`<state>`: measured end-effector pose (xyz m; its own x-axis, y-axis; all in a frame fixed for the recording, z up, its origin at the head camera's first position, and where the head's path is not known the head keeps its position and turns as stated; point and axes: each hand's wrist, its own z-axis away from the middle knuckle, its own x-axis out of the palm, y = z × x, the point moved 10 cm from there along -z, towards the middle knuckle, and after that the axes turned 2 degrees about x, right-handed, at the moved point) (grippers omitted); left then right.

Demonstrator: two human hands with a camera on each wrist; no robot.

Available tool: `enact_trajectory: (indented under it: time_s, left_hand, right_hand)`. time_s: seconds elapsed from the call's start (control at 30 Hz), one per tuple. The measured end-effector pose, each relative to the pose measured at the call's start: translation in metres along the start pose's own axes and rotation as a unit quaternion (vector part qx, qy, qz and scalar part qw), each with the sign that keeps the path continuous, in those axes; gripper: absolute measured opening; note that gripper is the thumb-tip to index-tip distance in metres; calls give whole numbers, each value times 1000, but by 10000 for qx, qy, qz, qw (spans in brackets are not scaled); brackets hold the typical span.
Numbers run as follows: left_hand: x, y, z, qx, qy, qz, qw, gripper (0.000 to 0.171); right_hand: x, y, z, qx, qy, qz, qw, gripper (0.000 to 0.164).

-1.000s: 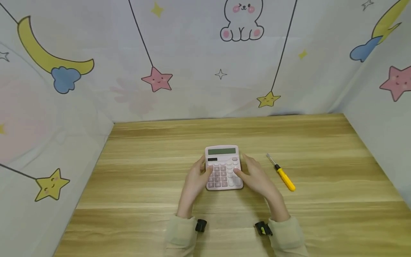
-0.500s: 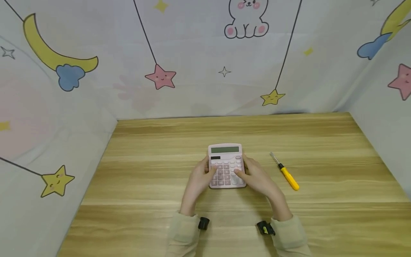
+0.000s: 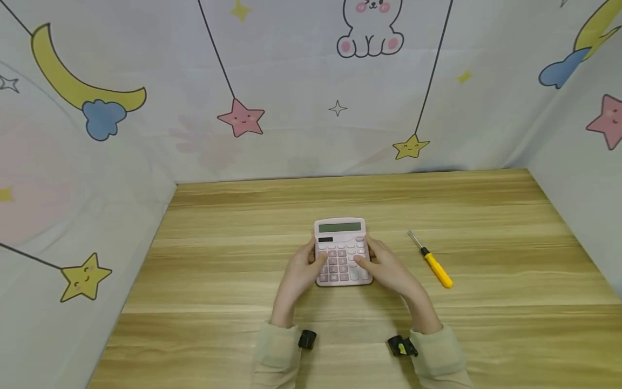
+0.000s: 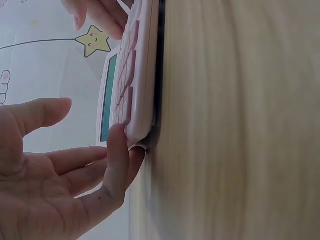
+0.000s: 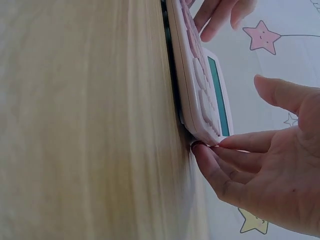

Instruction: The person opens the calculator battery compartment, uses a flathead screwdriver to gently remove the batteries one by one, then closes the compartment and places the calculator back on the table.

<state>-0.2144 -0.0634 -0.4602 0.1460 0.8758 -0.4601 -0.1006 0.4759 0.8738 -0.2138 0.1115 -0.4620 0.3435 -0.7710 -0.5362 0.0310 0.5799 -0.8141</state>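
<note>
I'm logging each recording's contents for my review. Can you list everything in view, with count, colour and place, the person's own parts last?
calculator: 1, pink, between the two hands
screwdriver: 1, yellow and black with a metal shaft, on the table, to the right of the right hand
table: 1, wood-grained yellow-brown, under the work
backdrop: panel count unclear, white with coloured prints, behind and beside the table
black wrist devices: 2, black, at the sleeve cuffs
sleeves: 2, cream, at the bottom edge
left hand: 1, bare, at the calculator's left side
right hand: 1, bare, at its right side
</note>
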Motion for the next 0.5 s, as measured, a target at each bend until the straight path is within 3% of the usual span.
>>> enact_trajectory:
  time_s: [0.2,0.5]
  left_hand:
    - [3,0,-2,157,-40,-147,9998,61]
    - [5,-1,-1,-50,66,-312,9995,65]
  right_hand:
    - [2,2,-3,61,11,-260,9996,70]
    - [3,9,-5,396,-15,-442,9982,67]
